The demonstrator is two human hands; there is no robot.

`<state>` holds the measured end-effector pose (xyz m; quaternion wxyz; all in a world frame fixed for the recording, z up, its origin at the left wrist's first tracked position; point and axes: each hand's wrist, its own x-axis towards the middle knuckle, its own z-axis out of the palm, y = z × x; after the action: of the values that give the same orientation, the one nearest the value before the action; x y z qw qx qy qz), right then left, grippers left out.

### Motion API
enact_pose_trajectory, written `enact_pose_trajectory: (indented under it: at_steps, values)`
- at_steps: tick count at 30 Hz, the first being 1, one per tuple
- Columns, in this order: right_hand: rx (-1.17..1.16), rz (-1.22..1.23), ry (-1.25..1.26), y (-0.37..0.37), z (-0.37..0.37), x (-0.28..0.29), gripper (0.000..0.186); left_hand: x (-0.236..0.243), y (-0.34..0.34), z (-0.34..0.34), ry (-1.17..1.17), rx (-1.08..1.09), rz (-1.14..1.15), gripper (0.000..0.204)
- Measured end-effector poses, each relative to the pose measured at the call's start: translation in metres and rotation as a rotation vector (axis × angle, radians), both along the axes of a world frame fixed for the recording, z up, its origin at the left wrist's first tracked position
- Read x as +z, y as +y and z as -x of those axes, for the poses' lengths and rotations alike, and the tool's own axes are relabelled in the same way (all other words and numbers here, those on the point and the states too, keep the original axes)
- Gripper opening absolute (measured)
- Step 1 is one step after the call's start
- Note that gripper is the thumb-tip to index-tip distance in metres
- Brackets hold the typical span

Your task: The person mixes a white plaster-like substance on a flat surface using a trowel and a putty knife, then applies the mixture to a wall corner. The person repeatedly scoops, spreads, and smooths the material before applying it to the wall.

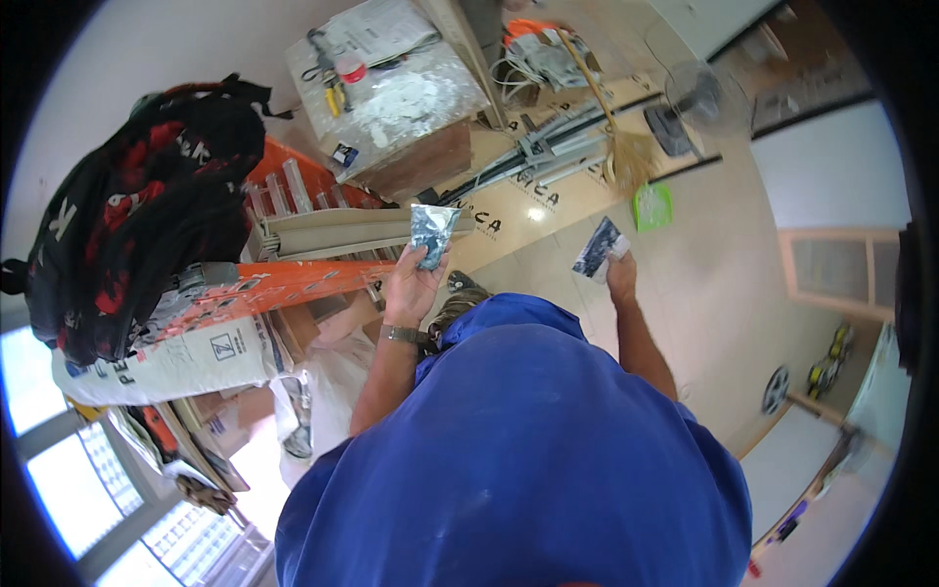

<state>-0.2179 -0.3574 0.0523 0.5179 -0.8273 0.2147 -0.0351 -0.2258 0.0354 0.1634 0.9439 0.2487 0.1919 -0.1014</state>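
Observation:
My left hand (413,291) is closed round a putty knife (433,231), its broad blade pointing away from me and smeared with pale filler. A watch (399,334) sits on that wrist. Further right, my right hand (621,278) grips a second putty knife (593,248), dark-bladed with white filler on it, tilted up and to the left. The two knives are well apart, and neither blade visibly touches a surface. My fingers hide most of both handles.
At left, a black and red backpack (147,205) hangs on an orange ladder (284,279). A plaster-spattered box (421,98) carries pliers (335,90) and papers (377,31). Ahead are a broom (626,157), a green dustpan (653,206) and a fan (694,93). Cabinets (836,264) stand at right.

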Motion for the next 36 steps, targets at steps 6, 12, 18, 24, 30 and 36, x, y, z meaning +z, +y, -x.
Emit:
enact_pose_trajectory:
  at_steps: [6, 12, 18, 24, 30, 36]
  values:
    - [0.269, -0.133, 0.046, 0.077, -0.079, 0.055, 0.023, -0.007, 0.005, -0.068, 0.014, 0.067, 0.002, 0.027]
    - [0.518, -0.055, 0.056, 0.120, -0.160, 0.054, 0.022, -0.016, 0.015, -0.117, -0.019, 0.113, -0.078, 0.030]
    - [0.893, 0.087, -0.023, 0.159, -0.247, 0.051, 0.024, -0.015, 0.008, -0.129, 0.069, 0.350, -0.127, 0.028]
    - [1.176, 0.180, -0.113, 0.175, -0.311, 0.076, 0.021, -0.010, -0.023, -0.126, 0.162, 0.550, -0.147, 0.025]
    - [1.457, 0.252, -0.218, 0.190, -0.319, 0.124, 0.028, 0.001, -0.042, -0.121, 0.179, 0.586, -0.141, 0.025]
    - [1.535, 0.362, -0.533, 0.181, -0.282, 0.128, 0.027, -0.006, -0.039, -0.135, 0.149, 0.587, -0.195, 0.022]
